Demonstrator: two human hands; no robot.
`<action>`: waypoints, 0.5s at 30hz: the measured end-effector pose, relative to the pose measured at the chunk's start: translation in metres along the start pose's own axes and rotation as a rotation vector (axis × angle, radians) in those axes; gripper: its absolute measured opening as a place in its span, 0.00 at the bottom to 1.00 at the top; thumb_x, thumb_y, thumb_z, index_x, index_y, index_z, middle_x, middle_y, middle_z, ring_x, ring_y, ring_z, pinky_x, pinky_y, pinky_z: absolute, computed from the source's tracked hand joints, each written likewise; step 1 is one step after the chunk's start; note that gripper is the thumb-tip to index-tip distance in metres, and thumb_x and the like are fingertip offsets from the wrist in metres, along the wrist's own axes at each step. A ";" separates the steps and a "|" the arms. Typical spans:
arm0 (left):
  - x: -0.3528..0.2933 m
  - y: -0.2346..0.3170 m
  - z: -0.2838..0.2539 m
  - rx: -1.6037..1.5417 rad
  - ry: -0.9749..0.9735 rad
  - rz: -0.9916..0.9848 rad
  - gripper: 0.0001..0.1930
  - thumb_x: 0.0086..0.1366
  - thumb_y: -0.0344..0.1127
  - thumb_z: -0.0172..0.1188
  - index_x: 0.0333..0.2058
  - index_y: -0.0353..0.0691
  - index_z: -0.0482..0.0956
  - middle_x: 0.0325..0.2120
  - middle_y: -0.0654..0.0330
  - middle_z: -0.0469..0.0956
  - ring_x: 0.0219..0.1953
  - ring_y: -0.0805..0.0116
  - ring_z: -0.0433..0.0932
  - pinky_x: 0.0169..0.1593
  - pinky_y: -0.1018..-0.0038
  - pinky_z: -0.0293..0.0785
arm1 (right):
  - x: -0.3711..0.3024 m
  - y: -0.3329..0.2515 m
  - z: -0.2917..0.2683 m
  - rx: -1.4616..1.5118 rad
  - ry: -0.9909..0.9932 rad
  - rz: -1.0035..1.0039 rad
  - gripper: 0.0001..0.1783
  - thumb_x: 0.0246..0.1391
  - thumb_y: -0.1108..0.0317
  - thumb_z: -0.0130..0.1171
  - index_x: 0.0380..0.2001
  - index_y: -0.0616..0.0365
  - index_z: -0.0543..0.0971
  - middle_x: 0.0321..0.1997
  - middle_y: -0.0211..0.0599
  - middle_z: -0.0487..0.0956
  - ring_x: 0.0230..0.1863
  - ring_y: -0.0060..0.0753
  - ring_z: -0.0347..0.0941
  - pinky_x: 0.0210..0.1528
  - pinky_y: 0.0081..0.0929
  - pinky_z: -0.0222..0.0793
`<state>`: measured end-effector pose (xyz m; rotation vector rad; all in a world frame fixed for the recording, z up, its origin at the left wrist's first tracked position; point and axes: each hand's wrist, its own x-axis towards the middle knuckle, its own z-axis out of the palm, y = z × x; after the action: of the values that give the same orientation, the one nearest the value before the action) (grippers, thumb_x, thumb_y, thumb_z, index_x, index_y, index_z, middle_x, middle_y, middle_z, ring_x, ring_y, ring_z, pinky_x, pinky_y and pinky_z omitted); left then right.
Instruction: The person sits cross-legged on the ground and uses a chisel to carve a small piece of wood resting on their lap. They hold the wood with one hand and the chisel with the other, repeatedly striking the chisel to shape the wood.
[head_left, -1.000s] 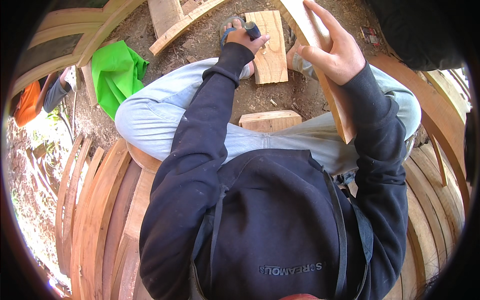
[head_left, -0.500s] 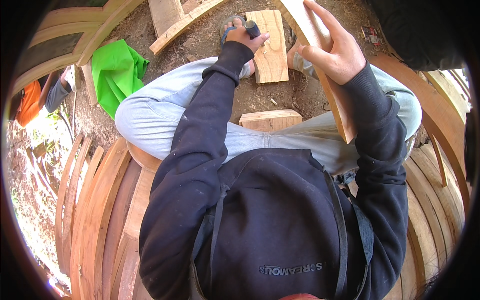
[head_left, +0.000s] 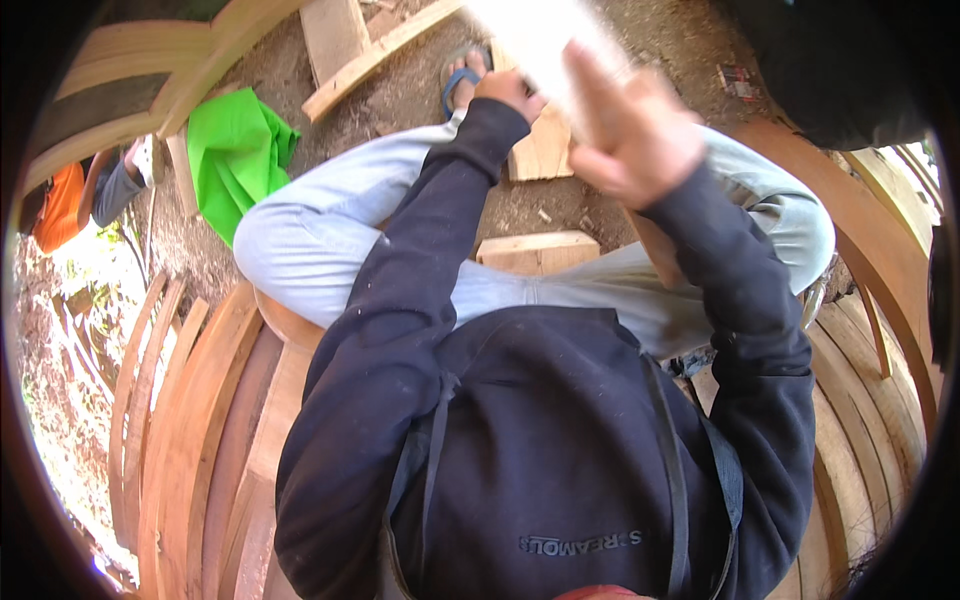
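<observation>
My left hand [head_left: 508,92] is closed at the far middle, by my sandalled foot. It grips a dark-handled tool, mostly hidden by the fingers now; its round handle end showed earlier. Under and beside that hand lies a flat wooden block [head_left: 543,148] on the ground. My right hand [head_left: 640,140], smeared by motion, holds a long wooden piece [head_left: 655,250] with the thumb and fingers about it. The piece slants over my right leg; its far part [head_left: 535,40] is washed out by bright light and covers some of the block.
A short wood block [head_left: 538,252] lies between my legs. Green cloth [head_left: 238,150] sits left of my knee. Curved wooden pieces [head_left: 195,420] stand at left, others [head_left: 870,430] at right. A wooden frame [head_left: 140,50] is far left, near another person's orange clothing [head_left: 62,208].
My right hand and the wooden piece have swung left and tilted, its far part now in bright light. My left hand has shifted slightly right and nearer, and its tool is less visible.
</observation>
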<state>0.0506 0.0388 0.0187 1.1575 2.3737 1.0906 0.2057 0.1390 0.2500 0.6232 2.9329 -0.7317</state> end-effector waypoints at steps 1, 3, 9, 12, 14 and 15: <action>0.007 -0.005 0.007 -0.012 0.006 0.029 0.21 0.60 0.53 0.64 0.45 0.45 0.83 0.33 0.52 0.85 0.37 0.53 0.84 0.47 0.61 0.78 | 0.004 0.028 0.034 0.042 -0.054 -0.021 0.47 0.39 0.52 0.67 0.69 0.35 0.67 0.40 0.62 0.75 0.40 0.64 0.80 0.43 0.46 0.79; 0.006 -0.007 0.007 0.019 0.006 0.033 0.22 0.60 0.52 0.64 0.48 0.45 0.83 0.36 0.52 0.86 0.40 0.55 0.85 0.50 0.62 0.78 | 0.008 0.016 0.010 0.094 -0.061 -0.007 0.47 0.39 0.51 0.66 0.68 0.37 0.68 0.41 0.63 0.76 0.39 0.65 0.79 0.44 0.47 0.79; 0.006 -0.004 -0.001 0.016 -0.045 -0.032 0.21 0.62 0.49 0.63 0.48 0.41 0.83 0.37 0.53 0.85 0.41 0.57 0.84 0.49 0.64 0.79 | 0.006 0.017 0.019 -0.038 -0.140 -0.016 0.48 0.37 0.60 0.65 0.68 0.48 0.69 0.33 0.52 0.74 0.32 0.53 0.79 0.39 0.42 0.78; -0.004 -0.007 0.002 0.046 -0.005 -0.048 0.21 0.63 0.48 0.62 0.47 0.39 0.82 0.38 0.53 0.84 0.41 0.58 0.84 0.48 0.65 0.79 | -0.001 -0.004 0.005 0.190 -0.023 -0.111 0.48 0.35 0.61 0.66 0.67 0.45 0.70 0.38 0.55 0.76 0.37 0.56 0.79 0.45 0.42 0.77; -0.012 -0.002 -0.001 0.059 -0.030 -0.084 0.20 0.64 0.47 0.62 0.47 0.38 0.82 0.39 0.53 0.84 0.42 0.59 0.84 0.48 0.66 0.80 | -0.008 -0.014 -0.010 0.328 0.186 -0.168 0.46 0.36 0.64 0.66 0.67 0.45 0.71 0.41 0.56 0.78 0.40 0.58 0.80 0.46 0.42 0.77; 0.002 -0.004 -0.005 0.045 -0.037 -0.078 0.20 0.64 0.47 0.62 0.47 0.37 0.82 0.39 0.53 0.84 0.42 0.59 0.84 0.47 0.66 0.80 | 0.006 -0.011 -0.017 0.334 0.279 -0.199 0.46 0.36 0.64 0.66 0.66 0.44 0.71 0.42 0.56 0.78 0.41 0.59 0.80 0.46 0.42 0.77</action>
<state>0.0447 0.0361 0.0190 1.0807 2.4051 0.9870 0.1965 0.1404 0.2692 0.4905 3.1861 -1.2726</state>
